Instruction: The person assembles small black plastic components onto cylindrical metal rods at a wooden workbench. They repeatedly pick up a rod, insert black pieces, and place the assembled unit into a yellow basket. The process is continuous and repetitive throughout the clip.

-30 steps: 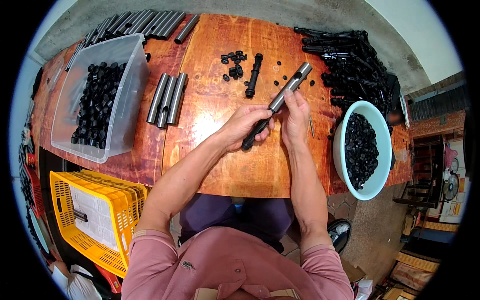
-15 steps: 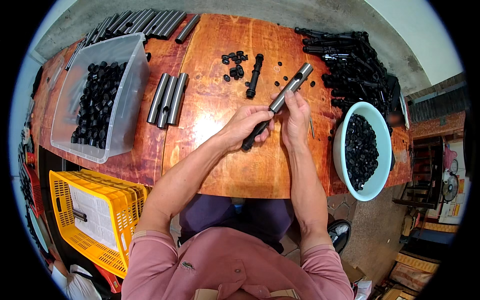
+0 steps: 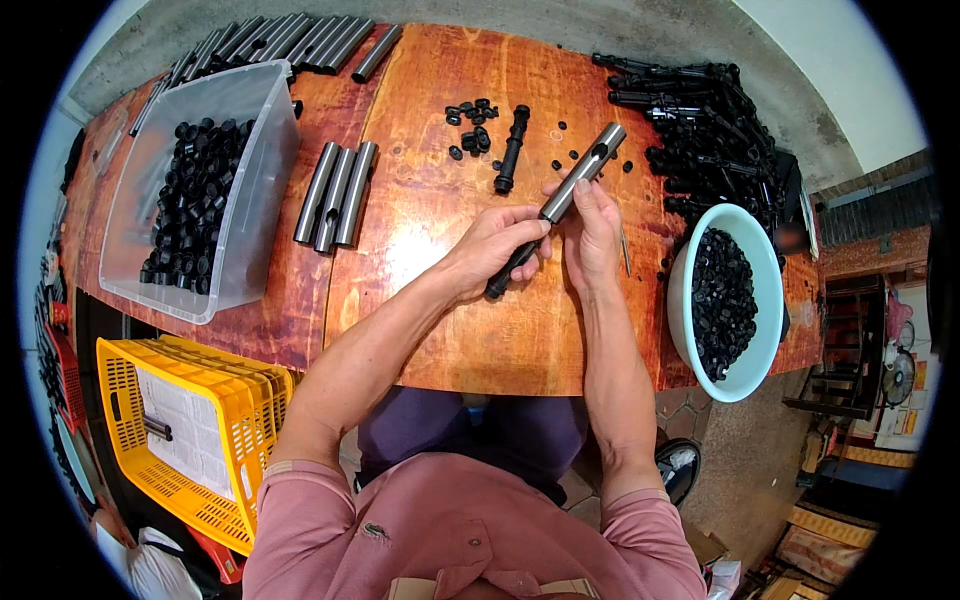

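Note:
Over the table's near half, my right hand (image 3: 592, 235) is closed round a grey metal tube (image 3: 585, 170) with an oval hole in its side. A black rod-like part (image 3: 512, 270) sticks out of the tube's lower end, and my left hand (image 3: 498, 250) grips it there. How far the rod reaches into the tube is hidden. Beyond my hands lies a separate black rod-shaped part (image 3: 512, 150), beside a cluster of small black caps (image 3: 476, 140). A thin metal pin (image 3: 626, 252) rests just right of my right hand.
Three grey tubes (image 3: 336, 198) lie left of my hands, near a clear bin (image 3: 275, 190) of black caps. More tubes (image 3: 300, 42) line the far left edge. At right are a pale blue bowl (image 3: 770, 310) of small black parts and a black parts pile (image 3: 710, 130). A yellow crate (image 3: 180, 355) stands lower left.
Almost nothing differs. Both hands keep their grip on the tube and the black rod-like part, with only a tiny shift in the picture.

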Demonstrator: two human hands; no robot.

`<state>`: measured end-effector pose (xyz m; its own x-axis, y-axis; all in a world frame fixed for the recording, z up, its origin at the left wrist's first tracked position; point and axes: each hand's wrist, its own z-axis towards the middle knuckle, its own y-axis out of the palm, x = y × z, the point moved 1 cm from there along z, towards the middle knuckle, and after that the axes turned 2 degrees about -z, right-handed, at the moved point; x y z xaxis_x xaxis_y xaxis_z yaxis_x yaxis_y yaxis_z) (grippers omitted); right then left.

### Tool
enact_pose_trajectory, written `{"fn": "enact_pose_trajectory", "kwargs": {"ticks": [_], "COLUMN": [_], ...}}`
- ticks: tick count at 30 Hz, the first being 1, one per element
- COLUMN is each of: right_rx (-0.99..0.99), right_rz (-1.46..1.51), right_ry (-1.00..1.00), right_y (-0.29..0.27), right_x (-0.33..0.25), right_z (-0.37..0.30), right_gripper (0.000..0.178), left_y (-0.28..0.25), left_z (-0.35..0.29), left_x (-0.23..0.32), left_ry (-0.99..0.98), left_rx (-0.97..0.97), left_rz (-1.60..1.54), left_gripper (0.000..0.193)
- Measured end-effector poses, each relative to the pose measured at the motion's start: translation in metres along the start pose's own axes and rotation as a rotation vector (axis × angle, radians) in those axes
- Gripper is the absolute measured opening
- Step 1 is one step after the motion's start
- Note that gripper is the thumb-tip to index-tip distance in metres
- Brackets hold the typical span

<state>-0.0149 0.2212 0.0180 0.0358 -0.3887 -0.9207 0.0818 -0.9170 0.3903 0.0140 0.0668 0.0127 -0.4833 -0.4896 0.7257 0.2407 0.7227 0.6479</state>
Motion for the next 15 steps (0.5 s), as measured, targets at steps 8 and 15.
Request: {"fn": "enact_pose_trajectory", "kwargs": {"ticks": [8, 15], "right_rx": [-0.020, -0.011], "right_rz": [-0.020, -0.035], "right_ry": [-0.022, -0.039], "right_y": [0.0003, 0.0064], "right_x": [0.0025, 0.0008], "right_z": [0.0020, -0.0011], "right_gripper": [0.039, 0.038], "left_y": [0.0011, 0.0029], "left_z": [-0.0018, -0.0046], "left_x": [0.0009, 0.0032], "left_ry": [0.023, 0.042], "left_rx": [0.019, 0.057], "left_rz": [0.019, 0.079], "left_gripper": [0.017, 0.017]}}
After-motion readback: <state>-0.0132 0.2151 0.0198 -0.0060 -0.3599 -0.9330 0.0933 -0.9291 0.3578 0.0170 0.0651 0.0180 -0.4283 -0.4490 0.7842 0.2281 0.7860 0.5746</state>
